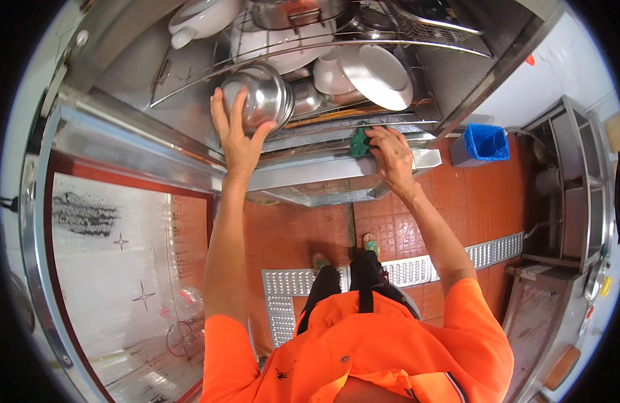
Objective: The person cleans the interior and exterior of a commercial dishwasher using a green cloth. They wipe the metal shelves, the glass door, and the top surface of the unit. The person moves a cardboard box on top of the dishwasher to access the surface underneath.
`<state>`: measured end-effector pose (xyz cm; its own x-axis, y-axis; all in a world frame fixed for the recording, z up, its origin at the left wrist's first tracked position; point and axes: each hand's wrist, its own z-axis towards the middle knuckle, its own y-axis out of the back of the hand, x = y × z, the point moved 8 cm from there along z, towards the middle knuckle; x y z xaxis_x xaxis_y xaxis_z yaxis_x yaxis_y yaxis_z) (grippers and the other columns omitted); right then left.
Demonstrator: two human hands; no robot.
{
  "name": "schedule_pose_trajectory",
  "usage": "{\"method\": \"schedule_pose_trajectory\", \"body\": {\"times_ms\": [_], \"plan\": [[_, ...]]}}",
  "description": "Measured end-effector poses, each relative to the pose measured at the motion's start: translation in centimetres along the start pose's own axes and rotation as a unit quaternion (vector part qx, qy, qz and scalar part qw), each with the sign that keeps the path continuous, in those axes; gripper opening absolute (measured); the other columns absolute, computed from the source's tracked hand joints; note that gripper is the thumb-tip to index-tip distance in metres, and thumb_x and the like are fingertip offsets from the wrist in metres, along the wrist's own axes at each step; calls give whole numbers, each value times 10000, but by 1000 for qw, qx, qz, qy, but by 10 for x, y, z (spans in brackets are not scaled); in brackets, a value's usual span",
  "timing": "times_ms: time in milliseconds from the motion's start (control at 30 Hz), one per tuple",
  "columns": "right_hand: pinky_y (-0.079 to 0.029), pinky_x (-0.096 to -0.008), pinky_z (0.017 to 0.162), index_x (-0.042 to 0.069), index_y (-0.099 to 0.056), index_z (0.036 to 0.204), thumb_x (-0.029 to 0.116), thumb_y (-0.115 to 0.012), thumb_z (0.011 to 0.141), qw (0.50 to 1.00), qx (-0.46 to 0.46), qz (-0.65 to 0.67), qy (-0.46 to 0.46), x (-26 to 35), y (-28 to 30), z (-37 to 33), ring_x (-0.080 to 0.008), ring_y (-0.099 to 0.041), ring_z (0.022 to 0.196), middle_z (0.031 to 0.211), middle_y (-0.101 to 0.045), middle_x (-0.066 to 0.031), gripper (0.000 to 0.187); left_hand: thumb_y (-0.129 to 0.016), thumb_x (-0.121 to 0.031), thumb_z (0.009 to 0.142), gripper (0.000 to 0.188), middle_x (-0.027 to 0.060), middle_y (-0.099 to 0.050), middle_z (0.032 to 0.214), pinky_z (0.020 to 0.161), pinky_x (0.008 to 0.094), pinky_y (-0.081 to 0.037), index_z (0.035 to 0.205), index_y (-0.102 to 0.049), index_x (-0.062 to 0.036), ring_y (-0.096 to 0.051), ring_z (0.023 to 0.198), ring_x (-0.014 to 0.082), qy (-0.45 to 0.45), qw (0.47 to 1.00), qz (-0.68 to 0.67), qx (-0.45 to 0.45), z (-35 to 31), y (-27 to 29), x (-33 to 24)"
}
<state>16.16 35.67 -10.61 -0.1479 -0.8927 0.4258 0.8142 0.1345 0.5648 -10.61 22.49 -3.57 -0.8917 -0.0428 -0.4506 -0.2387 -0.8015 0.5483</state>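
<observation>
My left hand (pixel 241 138) grips a stack of upturned stainless steel bowls (pixel 264 94), its fingers spread over the metal and the thumb at the rim. The bowls are on the lower level of a metal cabinet. To their right, my right hand (pixel 392 156) pinches a green scouring pad (pixel 359 142) against the cabinet's front ledge (pixel 316 149). Some of the right fingertips are hidden. Just behind that hand a white plate (pixel 378 77) leans tilted against a white bowl (pixel 330 75).
A wire rack (pixel 303 50) above carries a steel pot (pixel 300 12) and a white spouted dish (pixel 202 19). An open glass-panelled door (pixel 128 262) stands at the left. On the red tiled floor, a bin with a blue liner (pixel 486 142) stands right; a metal drain grate (pixel 410 271) crosses near my feet.
</observation>
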Motion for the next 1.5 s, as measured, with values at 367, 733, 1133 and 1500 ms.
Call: {"method": "schedule_pose_trajectory", "body": {"times_ms": [367, 733, 1133, 1500], "plan": [[-419, -436, 993, 20, -593, 949, -63, -663, 722, 999, 24, 46, 2, -14, 5, -1, -283, -602, 1135, 1145, -668, -90, 252, -841, -249, 677, 926, 219, -122, 1549, 1133, 487, -248, 1454, -354, -121, -197, 1419, 400, 20, 999, 6, 25, -5, 4, -2], [-414, -445, 982, 19, -578, 936, -62, -663, 720, 999, 7, 43, 10, -8, 4, -1, -305, -600, 1131, 1157, -661, -113, 246, -769, -150, 712, 892, 210, -240, 1515, 1135, 422, -261, 1474, -308, -108, -264, 1407, 356, 98, 994, -18, 37, -17, 6, 17], [-462, -464, 966, -6, -593, 917, -16, -616, 733, 997, -9, 27, 66, 81, -109, 29, -346, -614, 1074, 1121, -653, -174, 186, -712, -221, 811, 837, 298, -242, 1478, 1105, 496, -281, 1482, -243, -47, -261, 1375, 458, 37, 999, 2, 0, -32, 8, 14], [-445, -478, 971, 4, -601, 947, -32, -607, 736, 996, 24, 11, 88, 64, -90, 27, -312, -618, 1101, 1123, -663, -139, 214, -628, -197, 882, 747, 297, -251, 1481, 1102, 491, -297, 1483, -219, -23, -279, 1367, 463, 55, 998, -17, -38, -40, 11, 15]]}}
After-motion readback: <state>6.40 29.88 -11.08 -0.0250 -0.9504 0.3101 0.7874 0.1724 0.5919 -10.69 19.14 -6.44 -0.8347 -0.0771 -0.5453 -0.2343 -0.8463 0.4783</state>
